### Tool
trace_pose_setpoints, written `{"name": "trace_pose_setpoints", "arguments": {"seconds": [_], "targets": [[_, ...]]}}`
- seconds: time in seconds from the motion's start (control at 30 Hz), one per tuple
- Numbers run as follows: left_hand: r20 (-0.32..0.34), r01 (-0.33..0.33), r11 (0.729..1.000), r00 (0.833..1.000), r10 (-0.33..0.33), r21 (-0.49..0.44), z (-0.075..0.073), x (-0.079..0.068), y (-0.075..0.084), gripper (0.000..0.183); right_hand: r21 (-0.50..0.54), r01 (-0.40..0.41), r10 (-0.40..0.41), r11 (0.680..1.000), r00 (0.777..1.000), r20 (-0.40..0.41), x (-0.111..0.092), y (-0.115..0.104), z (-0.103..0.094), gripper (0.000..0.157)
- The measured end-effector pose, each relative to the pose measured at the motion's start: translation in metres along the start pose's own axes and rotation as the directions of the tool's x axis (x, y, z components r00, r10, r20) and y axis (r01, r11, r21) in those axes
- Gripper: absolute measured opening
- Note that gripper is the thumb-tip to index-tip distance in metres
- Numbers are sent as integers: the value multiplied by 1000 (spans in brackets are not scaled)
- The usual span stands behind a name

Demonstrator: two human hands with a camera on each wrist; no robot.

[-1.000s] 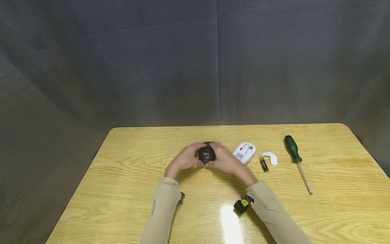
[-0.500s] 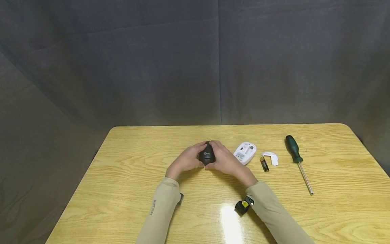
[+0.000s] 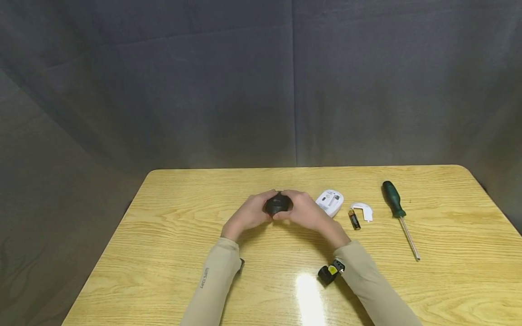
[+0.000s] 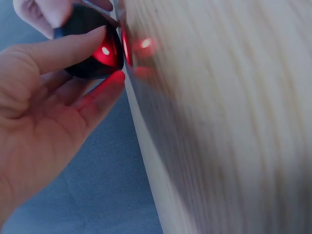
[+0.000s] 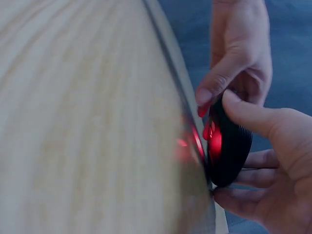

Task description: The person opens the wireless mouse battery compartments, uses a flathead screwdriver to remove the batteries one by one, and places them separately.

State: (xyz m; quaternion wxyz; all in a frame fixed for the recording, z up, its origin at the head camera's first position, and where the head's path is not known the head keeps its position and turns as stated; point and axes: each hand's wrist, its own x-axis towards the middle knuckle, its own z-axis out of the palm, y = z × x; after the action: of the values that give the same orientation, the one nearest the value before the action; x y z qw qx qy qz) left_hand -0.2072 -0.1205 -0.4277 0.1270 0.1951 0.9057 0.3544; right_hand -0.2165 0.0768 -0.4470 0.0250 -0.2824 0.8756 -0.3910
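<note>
A black computer mouse (image 3: 277,206) is held between both hands close over the table, tilted so its near end shows. My left hand (image 3: 251,213) grips its left side, thumb at the near end and fingers round the far edge. From the other side my right hand (image 3: 307,211) holds it the same way. Red light glows on the mouse (image 5: 226,148) in the right wrist view and reflects off the tabletop. In the left wrist view the thumb of the left hand (image 4: 53,92) presses along the mouse (image 4: 90,22).
Right of the hands lies an upturned white mouse (image 3: 331,202) with its battery slot exposed. Beside it are a battery (image 3: 354,220) and a curved white cover (image 3: 364,210). Farther right lies a green-handled screwdriver (image 3: 394,203). Dark cloth (image 3: 220,90) hangs behind the wooden table (image 3: 171,217).
The black mouse has tipped, so its top logo looks flatter and its near end shows more. My right hand and forearm have shifted slightly right. Both hands keep their hold.
</note>
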Motion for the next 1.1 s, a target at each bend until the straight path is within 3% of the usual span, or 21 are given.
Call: {"name": "trace_pose_setpoints", "arguments": {"seconds": [0.27, 0.4, 0.5, 0.7, 0.83, 1.1], "targets": [[-47, -13, 993, 999, 8, -116, 0, -2, 0, 48, 123, -112, 108, 986, 993, 39, -2, 1, -16, 50], [-104, -46, 982, 994, 27, -184, 1, 0, 2, 34, 219, -185, 183, 958, 983, 30, -4, 2, -18, 53], [-138, -24, 981, 990, -3, -190, 3, 1, 5, 32, 291, -191, 197, 938, 980, 9, -5, 2, -16, 51], [-195, 18, 963, 978, -73, -271, 6, 5, 9, 43, 442, -208, 247, 872, 969, -31, -6, -4, -17, 51], [-218, 6, 943, 972, -83, -332, 6, 6, 13, 44, 545, -209, 271, 812, 962, -34, -5, -8, -20, 54], [-257, -28, 928, 964, -73, -371, 10, 8, 20, 47, 661, -166, 232, 732, 973, -13, -6, -1, -22, 64]]}}
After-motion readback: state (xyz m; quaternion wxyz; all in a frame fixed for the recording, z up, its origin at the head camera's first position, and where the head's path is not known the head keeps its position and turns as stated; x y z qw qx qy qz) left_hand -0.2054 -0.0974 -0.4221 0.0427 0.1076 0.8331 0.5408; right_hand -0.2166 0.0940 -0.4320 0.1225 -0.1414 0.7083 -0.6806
